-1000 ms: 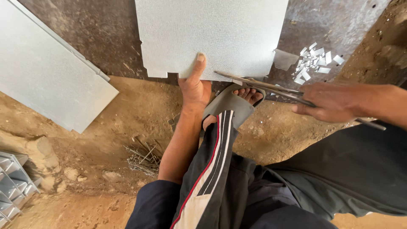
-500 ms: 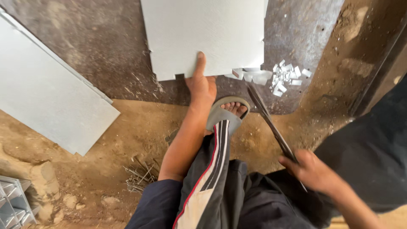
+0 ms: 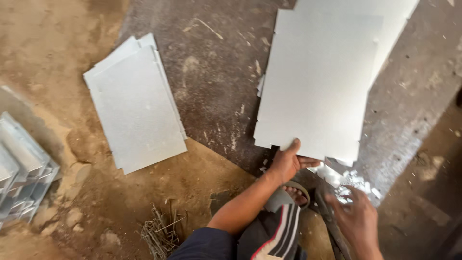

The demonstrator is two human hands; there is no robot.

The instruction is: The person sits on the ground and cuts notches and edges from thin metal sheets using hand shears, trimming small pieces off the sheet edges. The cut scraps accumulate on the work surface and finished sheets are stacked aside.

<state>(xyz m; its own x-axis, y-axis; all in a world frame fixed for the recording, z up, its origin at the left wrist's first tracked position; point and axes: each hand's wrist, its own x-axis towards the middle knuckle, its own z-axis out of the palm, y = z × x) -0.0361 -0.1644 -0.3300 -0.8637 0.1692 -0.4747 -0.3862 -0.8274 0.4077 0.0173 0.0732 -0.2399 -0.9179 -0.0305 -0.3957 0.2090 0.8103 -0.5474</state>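
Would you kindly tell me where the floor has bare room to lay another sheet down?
The dark floor between the stack of sheets and the large sheet under the left hand is bare. It is crowded near the right hand, among offcuts, and by the folded metal pieces.

The person is crouching over a dark, scuffed floor slab [image 3: 211,86], and their left hand [image 3: 288,162] is gripping the near edge of a large pale metal sheet [image 3: 315,82], thumb lying on top and fingers tucked beneath. The right hand [image 3: 357,219] is hovering blurred just beside a scatter of small shiny offcuts [image 3: 347,180], fingers spread, right above a long dark tool [image 3: 332,226] lying on the ground; whether it is touching the tool I cannot tell. A sandalled foot [image 3: 294,194] is resting between the two hands. Well apart to the left, a stack of smaller sheets [image 3: 134,103] is lying half on sandy dirt, with folded metal pieces [image 3: 21,168] at the far left edge.
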